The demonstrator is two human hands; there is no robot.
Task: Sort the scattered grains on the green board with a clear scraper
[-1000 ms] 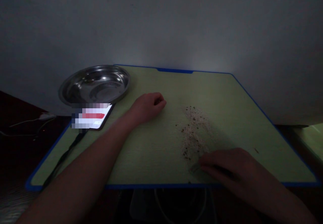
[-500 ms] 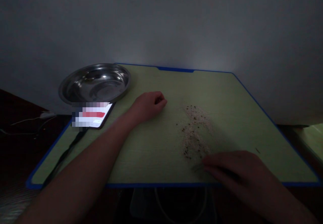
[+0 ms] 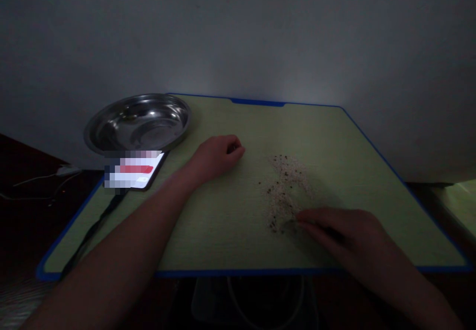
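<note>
Pale, rice-like grains (image 3: 288,169) lie scattered on the light green table top, with small dark bits mixed among them. My right hand (image 3: 344,228) is at the near right side of the grains, its thumb and fingers pinched together. A thin, dim object (image 3: 289,224) juts left from the fingertips over the near grains; its kind is too blurred to make out. To the left of the grains, my left hand (image 3: 219,154) rests on the table with the fingers curled closed. What those curled fingers hold, if anything, is hidden.
A shiny metal basin (image 3: 148,131) stands at the table's back left corner. In front of it lies a phone (image 3: 150,179) with a lit screen and a dark strap (image 3: 98,223). The table (image 3: 226,231) has a blue rim and meets a grey wall.
My right hand has moved slightly away from me and left, carrying the thin object from the near edge of the grains in over them. My left hand stays in place.
</note>
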